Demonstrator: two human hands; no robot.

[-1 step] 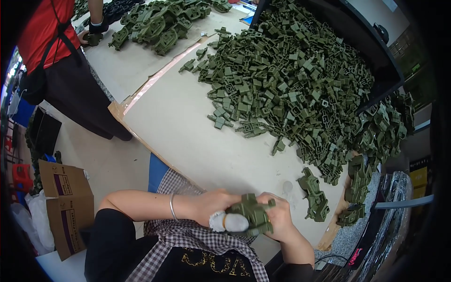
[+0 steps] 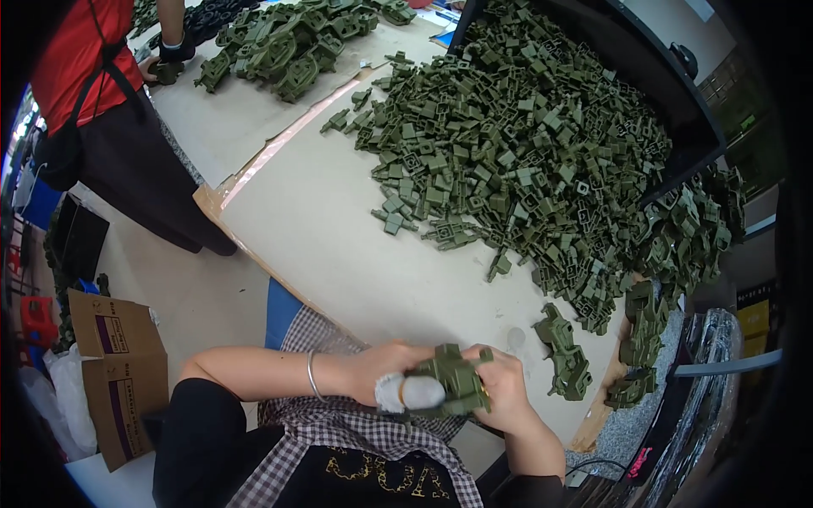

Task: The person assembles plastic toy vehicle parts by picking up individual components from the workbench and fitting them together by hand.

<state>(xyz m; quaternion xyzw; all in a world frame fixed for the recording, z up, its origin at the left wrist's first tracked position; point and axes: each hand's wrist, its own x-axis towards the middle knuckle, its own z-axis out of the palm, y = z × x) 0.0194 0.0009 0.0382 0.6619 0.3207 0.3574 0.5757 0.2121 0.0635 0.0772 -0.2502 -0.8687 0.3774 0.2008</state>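
Close to my body, just off the table's near edge, both hands hold a green moulded plastic part (image 2: 455,383) with blocky projections. My left hand (image 2: 381,370) grips it from the left. A white wrapping covers the thumb, held by a tan band, and that thumb presses on the part's near side. My right hand (image 2: 506,391) closes round the right side, its fingertips partly hidden by the part. A similar elongated green part (image 2: 563,351) lies on the table right of my hands.
A big heap of small green pieces (image 2: 508,161) spills from a black bin (image 2: 677,93) across the table (image 2: 296,220). More large green parts (image 2: 644,339) lie at the right edge. A co-worker in red (image 2: 80,59) stands at far left; an open carton (image 2: 127,389) sits below.
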